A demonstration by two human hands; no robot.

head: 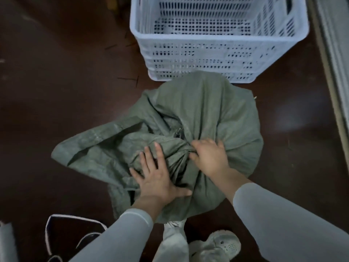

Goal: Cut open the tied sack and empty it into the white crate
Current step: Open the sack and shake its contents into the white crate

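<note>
A full grey-green woven sack (pixel 207 110) stands on the dark floor just in front of the white perforated crate (pixel 217 37), which has nothing in it. The sack's neck is bunched and tied at its middle, and its loose top flap spreads out to the left. My left hand (pixel 156 176) lies flat on the flap with fingers spread, pressing down beside the tie. My right hand (pixel 209 155) is curled around the gathered neck at the knot. No cutting tool shows in either hand.
A dark bag with white trim (pixel 73 235) lies on the floor at the lower left. My pale shoe (pixel 217 244) and trouser leg are below the sack. A grey ledge or wall base (pixel 334 72) runs along the right side. Thin dark scraps lie left of the crate.
</note>
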